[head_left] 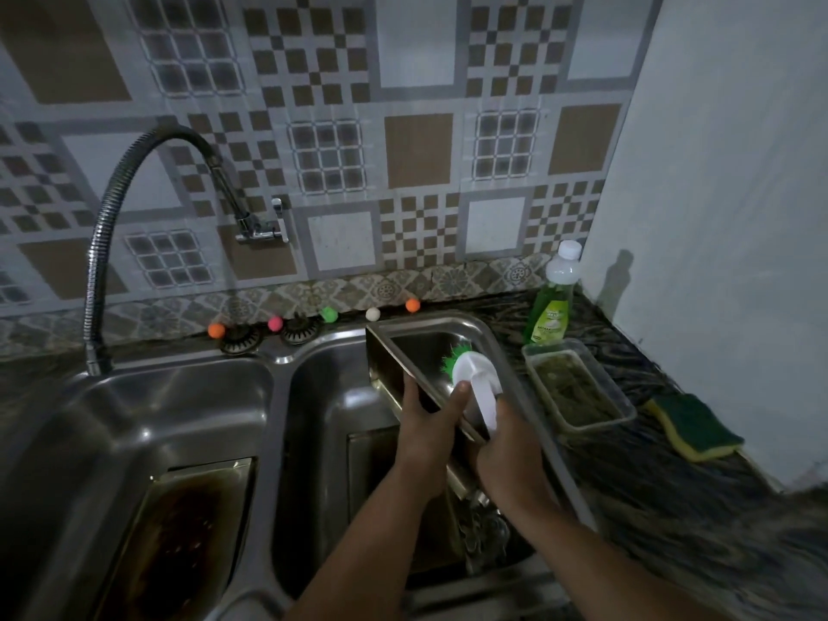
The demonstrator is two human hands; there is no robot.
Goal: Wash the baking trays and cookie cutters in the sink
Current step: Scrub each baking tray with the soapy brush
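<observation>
Left hand (423, 423) fingers wrap closed over the near rim of a metal baking tray (405, 351), tilted up over the right basin of the double sink (313, 396). Right hand (506, 445) fingers are closed around the white handle of a green-bristled brush (468, 374), bristles inside the tray. Another dirty tray (179, 531) lies in the left basin; soap bottle (553, 302), clear container (578, 387) and sponge (694, 425) sit on the desk at right.

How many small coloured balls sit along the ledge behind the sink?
5, in a row: orange ball leftmost, pink ball, green ball, white ball, and a second orange ball rightmost. None seems hidden.
</observation>
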